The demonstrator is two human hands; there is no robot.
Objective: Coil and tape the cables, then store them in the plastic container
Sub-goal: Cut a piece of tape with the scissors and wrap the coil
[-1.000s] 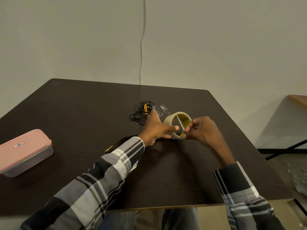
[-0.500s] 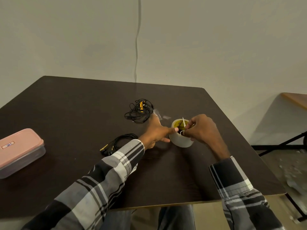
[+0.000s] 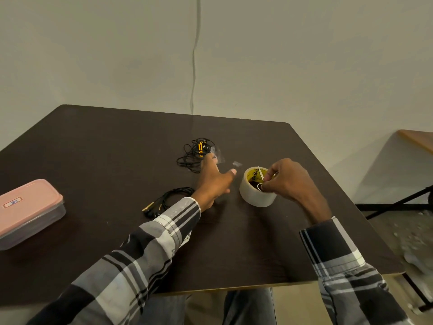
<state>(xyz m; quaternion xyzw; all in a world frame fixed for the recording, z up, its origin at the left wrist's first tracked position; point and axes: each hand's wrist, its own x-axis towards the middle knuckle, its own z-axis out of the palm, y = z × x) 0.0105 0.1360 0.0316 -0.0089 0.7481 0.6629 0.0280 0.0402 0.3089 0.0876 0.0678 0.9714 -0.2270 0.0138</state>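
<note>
Head view: right hand pinches the tape roll on the table; left hand reaches open-fingered toward the far tangled cable. Another cable lies coiled nearby, untaped as far as visible — the plastic container sits lidded at left, so storing remains.

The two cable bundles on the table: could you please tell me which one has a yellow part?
The far cable bundle, a loose tangle beyond the left hand, has the yellow piece. The near cable bundle, beside the left sleeve, is all black apart from its plug ends.
</note>
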